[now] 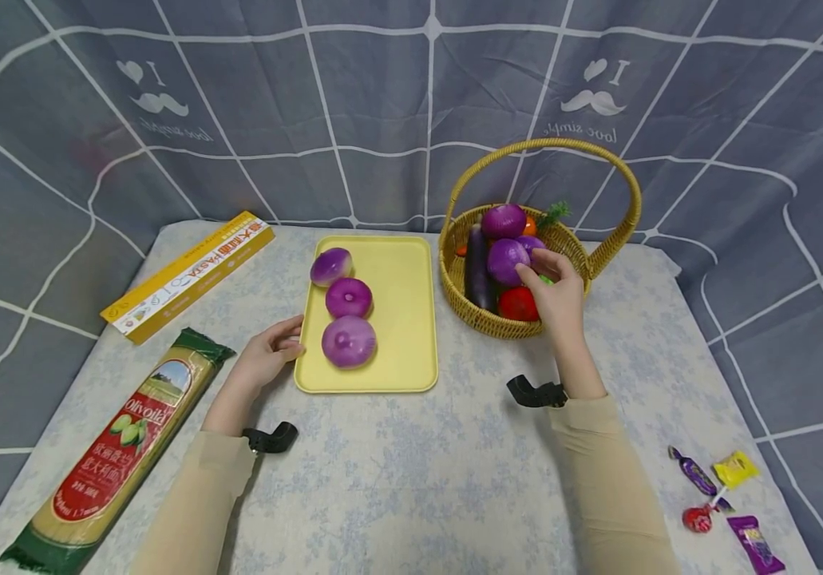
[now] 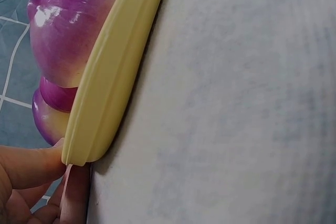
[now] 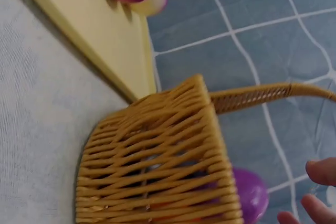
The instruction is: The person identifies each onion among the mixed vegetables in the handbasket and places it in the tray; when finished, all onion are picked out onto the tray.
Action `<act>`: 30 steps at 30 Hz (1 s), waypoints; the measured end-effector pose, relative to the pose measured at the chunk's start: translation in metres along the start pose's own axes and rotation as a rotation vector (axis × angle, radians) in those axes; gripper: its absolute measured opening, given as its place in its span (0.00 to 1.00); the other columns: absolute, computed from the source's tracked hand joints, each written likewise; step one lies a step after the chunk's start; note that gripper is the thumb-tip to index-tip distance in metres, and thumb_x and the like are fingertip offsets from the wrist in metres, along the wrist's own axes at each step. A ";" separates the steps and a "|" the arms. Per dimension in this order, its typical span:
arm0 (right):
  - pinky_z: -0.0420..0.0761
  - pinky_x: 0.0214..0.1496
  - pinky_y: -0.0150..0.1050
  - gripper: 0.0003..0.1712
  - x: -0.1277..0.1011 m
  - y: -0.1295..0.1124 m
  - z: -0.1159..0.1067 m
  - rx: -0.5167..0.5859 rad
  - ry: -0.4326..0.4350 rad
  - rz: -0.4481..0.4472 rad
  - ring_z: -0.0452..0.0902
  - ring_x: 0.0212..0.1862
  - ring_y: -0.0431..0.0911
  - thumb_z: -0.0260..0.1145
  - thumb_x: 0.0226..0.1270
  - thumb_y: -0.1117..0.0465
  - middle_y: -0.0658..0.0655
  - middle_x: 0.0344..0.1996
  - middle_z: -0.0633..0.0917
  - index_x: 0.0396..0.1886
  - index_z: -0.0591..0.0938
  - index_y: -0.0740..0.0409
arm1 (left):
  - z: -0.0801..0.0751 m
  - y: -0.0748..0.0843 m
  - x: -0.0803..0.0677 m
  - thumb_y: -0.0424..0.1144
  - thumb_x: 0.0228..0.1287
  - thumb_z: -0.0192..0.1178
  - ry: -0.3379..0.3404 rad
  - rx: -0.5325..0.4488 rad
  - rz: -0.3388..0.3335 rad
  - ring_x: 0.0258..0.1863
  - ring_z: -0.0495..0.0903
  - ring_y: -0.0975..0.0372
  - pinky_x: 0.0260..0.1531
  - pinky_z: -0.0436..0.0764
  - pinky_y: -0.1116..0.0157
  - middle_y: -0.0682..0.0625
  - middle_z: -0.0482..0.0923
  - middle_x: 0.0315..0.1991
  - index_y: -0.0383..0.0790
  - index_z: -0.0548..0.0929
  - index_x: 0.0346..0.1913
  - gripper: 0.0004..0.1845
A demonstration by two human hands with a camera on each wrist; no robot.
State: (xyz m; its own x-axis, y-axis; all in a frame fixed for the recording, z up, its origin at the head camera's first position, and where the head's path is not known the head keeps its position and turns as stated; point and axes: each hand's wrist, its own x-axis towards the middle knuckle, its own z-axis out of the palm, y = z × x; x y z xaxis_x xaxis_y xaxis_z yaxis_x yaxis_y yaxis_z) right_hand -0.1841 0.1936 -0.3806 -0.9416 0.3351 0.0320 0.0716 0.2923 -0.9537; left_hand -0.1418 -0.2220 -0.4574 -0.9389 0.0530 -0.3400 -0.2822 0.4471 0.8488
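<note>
My left hand (image 1: 272,349) pinches the left rim of a yellow tray (image 1: 400,319), thumb above and fingers under the edge in the left wrist view. Three purple onions (image 1: 349,342) lie in a row along that side of the tray. Over the wicker basket (image 1: 483,319) is my right hand (image 1: 558,294), thumb and fingers spread beside a purple onion (image 1: 506,262). The right wrist view shows its fingertips (image 3: 321,171) apart from the onion. More purple onions (image 1: 503,221), an eggplant (image 1: 479,271) and a red tomato (image 1: 518,304) fill the basket.
A tall handle (image 1: 548,144) arches over the basket. To the left lie a yellow pasta box (image 1: 191,275) and a long bag of spaghetti (image 1: 120,455). Wrapped candies (image 1: 756,543) and a red lollipop (image 1: 697,519) lie at the right front. A grey curtain (image 1: 382,96) stands behind the table.
</note>
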 end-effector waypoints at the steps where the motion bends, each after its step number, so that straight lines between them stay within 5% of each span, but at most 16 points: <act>1: 0.75 0.67 0.40 0.28 0.002 0.001 0.000 -0.007 0.000 0.007 0.75 0.63 0.49 0.69 0.65 0.55 0.60 0.60 0.80 0.62 0.77 0.61 | 0.000 0.000 0.000 0.34 0.74 0.54 0.001 -0.001 -0.001 0.60 0.72 0.52 0.46 0.75 0.75 0.39 0.68 0.68 0.45 0.59 0.77 0.32; 30: 0.71 0.70 0.46 0.40 0.030 0.015 0.019 -0.229 -0.061 0.084 0.72 0.64 0.57 0.71 0.64 0.52 0.66 0.64 0.74 0.70 0.67 0.63 | 0.000 -0.003 0.003 0.32 0.73 0.55 0.009 -0.005 0.013 0.58 0.73 0.53 0.43 0.75 0.78 0.38 0.69 0.66 0.42 0.60 0.76 0.32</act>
State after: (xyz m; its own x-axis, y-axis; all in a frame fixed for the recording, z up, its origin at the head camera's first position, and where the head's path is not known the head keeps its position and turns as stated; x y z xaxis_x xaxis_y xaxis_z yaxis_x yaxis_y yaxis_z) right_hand -0.2170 0.1911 -0.3995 -0.9468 0.3144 -0.0692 0.2166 0.4632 -0.8594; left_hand -0.1437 -0.2237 -0.4610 -0.9443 0.0503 -0.3253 -0.2711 0.4421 0.8550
